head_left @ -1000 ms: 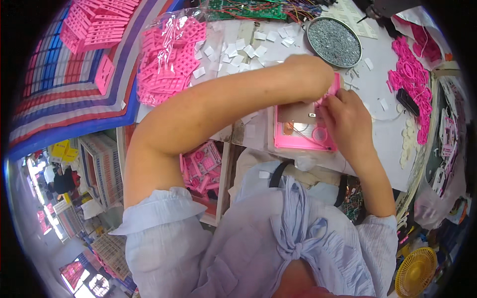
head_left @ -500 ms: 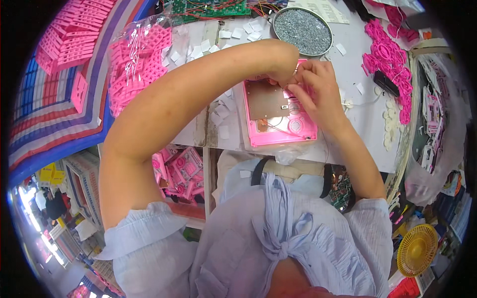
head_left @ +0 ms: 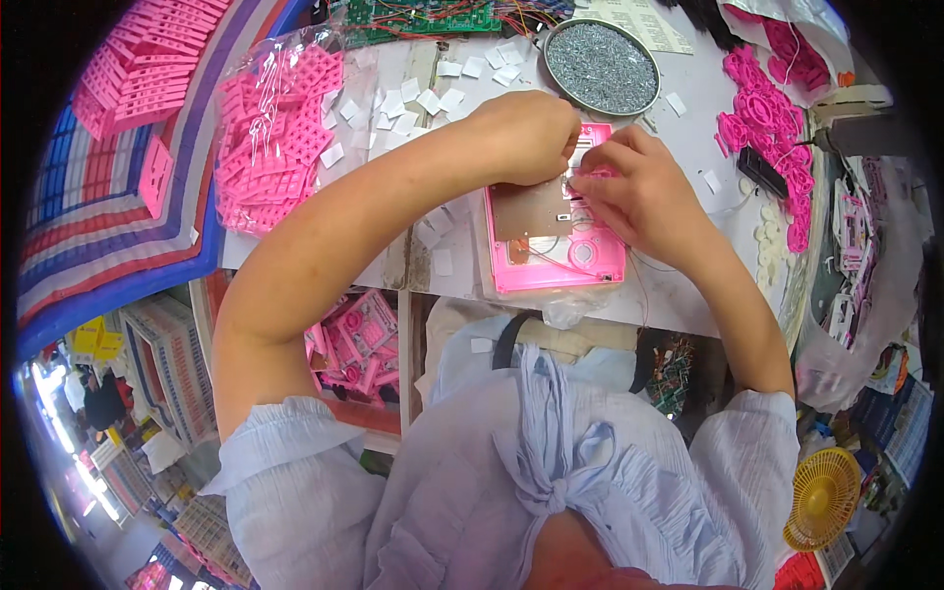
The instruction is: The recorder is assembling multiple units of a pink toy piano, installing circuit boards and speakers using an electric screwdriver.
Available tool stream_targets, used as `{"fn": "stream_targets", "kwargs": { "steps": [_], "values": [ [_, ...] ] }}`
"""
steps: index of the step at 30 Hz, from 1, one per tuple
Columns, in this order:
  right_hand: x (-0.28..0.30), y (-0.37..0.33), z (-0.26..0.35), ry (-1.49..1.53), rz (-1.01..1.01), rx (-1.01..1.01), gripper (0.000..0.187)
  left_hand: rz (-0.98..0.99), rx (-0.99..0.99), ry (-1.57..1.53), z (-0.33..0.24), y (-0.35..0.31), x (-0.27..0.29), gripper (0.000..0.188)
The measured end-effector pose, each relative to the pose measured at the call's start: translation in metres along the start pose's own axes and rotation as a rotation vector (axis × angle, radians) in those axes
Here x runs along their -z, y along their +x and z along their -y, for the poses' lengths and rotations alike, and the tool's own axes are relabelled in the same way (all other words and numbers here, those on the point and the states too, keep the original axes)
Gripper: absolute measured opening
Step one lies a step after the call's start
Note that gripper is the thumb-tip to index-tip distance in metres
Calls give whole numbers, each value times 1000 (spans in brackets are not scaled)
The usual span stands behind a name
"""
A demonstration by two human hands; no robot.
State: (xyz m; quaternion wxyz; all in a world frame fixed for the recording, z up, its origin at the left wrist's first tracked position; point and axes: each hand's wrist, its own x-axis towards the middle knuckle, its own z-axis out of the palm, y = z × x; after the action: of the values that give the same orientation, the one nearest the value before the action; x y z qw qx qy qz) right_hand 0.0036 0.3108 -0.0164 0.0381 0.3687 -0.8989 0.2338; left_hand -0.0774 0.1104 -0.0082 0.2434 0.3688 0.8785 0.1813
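Note:
A pink plastic case lies open side up on the white table in front of me. A flat brown circuit board covers its left part, and thin wires run below the board. My left hand is curled closed over the case's upper end, its fingertips hidden from above. Just right of it my right hand reaches over the case's right side, thumb and fingers pinched together by the board's edge. Whatever sits between the fingers of either hand is too small or hidden to make out.
A round tray of small metal screws stands beyond the case. White square pieces lie scattered left of it, beside a clear bag of pink parts. Pink rings and a dark grey tool with a thin tip are at right.
My left hand has drawn back slightly leftward, and its wrist is less bent. The right hand has moved a little toward me and right. A dark grey tool now shows at the right.

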Motion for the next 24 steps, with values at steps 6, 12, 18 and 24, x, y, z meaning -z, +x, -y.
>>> {"fn": "stream_targets", "kwargs": {
  "steps": [6, 12, 18, 24],
  "values": [
    [8, 4, 1, -137, 107, 137, 22, -16, -60, 140, 2, -8, 2, 13],
    [-2, 1, -5, 118, -8, -7, 26, -44, -129, 310, 2, -9, -9, 16],
    [-26, -1, 33, -342, -47, -113, 28, -215, -81, 248, 0, -14, -27, 15],
    [-15, -3, 29, -265, 15, -42, 37, -475, 1, -211, 17, -19, -12, 19]
  ]
}}
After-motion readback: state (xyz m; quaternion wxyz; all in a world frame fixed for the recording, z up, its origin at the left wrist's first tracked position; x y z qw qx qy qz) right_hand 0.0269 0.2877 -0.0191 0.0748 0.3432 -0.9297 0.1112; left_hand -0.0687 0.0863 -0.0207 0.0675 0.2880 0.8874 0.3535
